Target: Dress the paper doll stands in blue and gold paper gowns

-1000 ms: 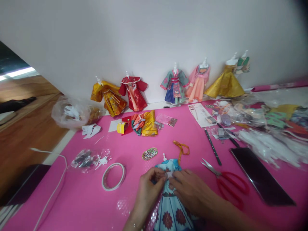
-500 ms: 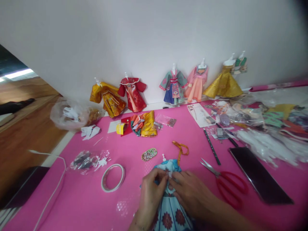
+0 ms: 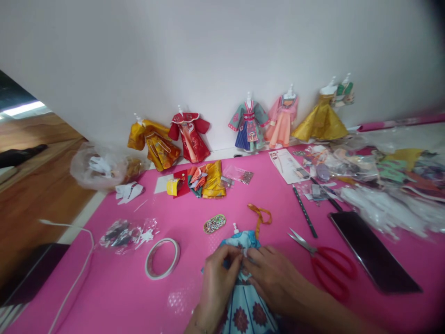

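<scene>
A pale blue doll dress [image 3: 248, 297] with dark red flower medallions lies on the pink table, fitted on a white doll form whose neck peg [image 3: 236, 228] sticks out at the top. My left hand [image 3: 219, 273] pinches the dress's bodice between thumb and fingers. From the other side my right hand [image 3: 267, 269] also has its fingers closed on the bodice cloth. Both hands' fingertips nearly meet at the chest; what exactly lies between them is hidden. An orange ribbon [image 3: 260, 218] rests just beyond the dress.
Red-handled scissors [image 3: 327, 262] and a black phone [image 3: 375, 253] lie to the right. A tape roll [image 3: 162, 259] is at left, and an oval tray of sequins [image 3: 214, 223] lies ahead. Dressed doll forms, such as the red one [image 3: 190, 137], lean against the wall. Plastic bags [image 3: 385, 211] crowd the right.
The view has shifted very slightly, so the table's things sit a little further left. Both hands stay at the bodice with almost the same grip.
</scene>
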### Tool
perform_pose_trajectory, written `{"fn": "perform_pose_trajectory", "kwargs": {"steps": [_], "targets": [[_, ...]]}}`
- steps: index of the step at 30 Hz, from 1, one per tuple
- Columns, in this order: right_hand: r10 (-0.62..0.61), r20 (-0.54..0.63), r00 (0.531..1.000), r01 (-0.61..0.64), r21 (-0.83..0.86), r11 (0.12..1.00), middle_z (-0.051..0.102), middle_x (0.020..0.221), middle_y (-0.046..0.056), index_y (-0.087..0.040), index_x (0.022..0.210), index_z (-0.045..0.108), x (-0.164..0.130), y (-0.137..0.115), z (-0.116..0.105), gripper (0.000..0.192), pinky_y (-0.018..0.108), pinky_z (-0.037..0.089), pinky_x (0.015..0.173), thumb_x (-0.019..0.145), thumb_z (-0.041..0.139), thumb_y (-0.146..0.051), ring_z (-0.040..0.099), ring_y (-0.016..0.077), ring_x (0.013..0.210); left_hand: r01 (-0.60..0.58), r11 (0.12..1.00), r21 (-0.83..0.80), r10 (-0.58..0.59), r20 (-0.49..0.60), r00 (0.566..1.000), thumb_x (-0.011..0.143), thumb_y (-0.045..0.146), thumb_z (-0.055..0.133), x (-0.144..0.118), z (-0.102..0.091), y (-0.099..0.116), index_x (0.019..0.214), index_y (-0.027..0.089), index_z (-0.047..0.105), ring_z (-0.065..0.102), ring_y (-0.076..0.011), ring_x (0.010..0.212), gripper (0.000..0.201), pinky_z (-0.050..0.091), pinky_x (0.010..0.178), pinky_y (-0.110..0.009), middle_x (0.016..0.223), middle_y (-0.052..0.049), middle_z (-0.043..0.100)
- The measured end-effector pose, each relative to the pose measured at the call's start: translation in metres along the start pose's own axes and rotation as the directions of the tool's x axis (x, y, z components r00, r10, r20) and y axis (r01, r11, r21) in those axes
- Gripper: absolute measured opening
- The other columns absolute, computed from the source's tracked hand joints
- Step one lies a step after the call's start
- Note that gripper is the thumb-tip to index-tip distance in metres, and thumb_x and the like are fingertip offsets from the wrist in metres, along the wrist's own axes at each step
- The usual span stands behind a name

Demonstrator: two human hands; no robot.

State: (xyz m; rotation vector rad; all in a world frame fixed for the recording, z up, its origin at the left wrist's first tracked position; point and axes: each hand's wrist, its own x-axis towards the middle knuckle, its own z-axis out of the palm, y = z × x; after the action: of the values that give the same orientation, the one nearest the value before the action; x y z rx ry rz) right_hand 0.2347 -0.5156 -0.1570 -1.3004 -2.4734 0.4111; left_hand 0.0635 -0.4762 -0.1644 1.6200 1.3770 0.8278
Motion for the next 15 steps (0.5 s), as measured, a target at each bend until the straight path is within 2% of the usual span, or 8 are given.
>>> {"fn": "perform_pose_trajectory", "kwargs": {"steps": [5, 9, 12, 15], "targets": [[0.016, -0.091, 0.996, -0.008, 0.091, 0.996, 0.067, 0.1, 0.01, -0.017, 0.098, 0.062, -0.003, -0.002, -0.005, 0.019, 0.038, 0.043, 0.075, 0.087, 0.05, -0.008, 0.058, 0.0244, 0.087, -0.101, 0.993, 0.054, 0.097, 0.064, 0.993, 0.085, 0.018, 0.063, -0.002, -0.003, 0.0, 0.085, 0.022, 0.073, 0.071, -0.0204, 0.082, 0.01, 0.054, 0.078, -0.029, 0.085, -0.002, 0.077], [0.069, -0.146, 0.987, -0.036, 0.222, 0.974, 0.069, 0.098, 0.009, -0.019, 0.091, 0.063, -0.007, 0.001, -0.007, 0.021, 0.038, 0.046, 0.08, 0.092, 0.044, -0.011, 0.061, 0.023, 0.089, -0.239, 0.962, 0.131, 0.224, 0.122, 0.967, 0.09, 0.02, 0.059, -0.007, -0.008, -0.001, 0.091, 0.023, 0.071, 0.07, -0.0197, 0.085, 0.013, 0.054, 0.078, -0.029, 0.089, -0.004, 0.076], [0.131, -0.159, 0.979, -0.071, 0.339, 0.938, 0.07, 0.096, 0.008, -0.019, 0.086, 0.063, -0.008, 0.005, -0.005, 0.024, 0.035, 0.048, 0.081, 0.093, 0.041, -0.012, 0.063, 0.0205, 0.087, -0.405, 0.897, 0.179, 0.368, 0.206, 0.907, 0.093, 0.016, 0.056, -0.009, -0.012, -0.005, 0.102, 0.023, 0.068, 0.068, -0.0193, 0.091, 0.017, 0.054, 0.082, -0.03, 0.097, -0.005, 0.075], [0.167, -0.204, 0.965, -0.088, 0.349, 0.933, 0.07, 0.098, 0.008, -0.019, 0.101, 0.063, -0.008, 0.008, 0.0, 0.028, 0.033, 0.049, 0.08, 0.092, 0.039, -0.01, 0.064, 0.0196, 0.088, -0.553, 0.809, 0.198, 0.493, 0.283, 0.823, 0.093, 0.009, 0.052, -0.011, -0.015, -0.01, 0.107, 0.023, 0.066, 0.066, -0.0194, 0.101, 0.024, 0.053, 0.089, -0.031, 0.108, -0.007, 0.074]]}}
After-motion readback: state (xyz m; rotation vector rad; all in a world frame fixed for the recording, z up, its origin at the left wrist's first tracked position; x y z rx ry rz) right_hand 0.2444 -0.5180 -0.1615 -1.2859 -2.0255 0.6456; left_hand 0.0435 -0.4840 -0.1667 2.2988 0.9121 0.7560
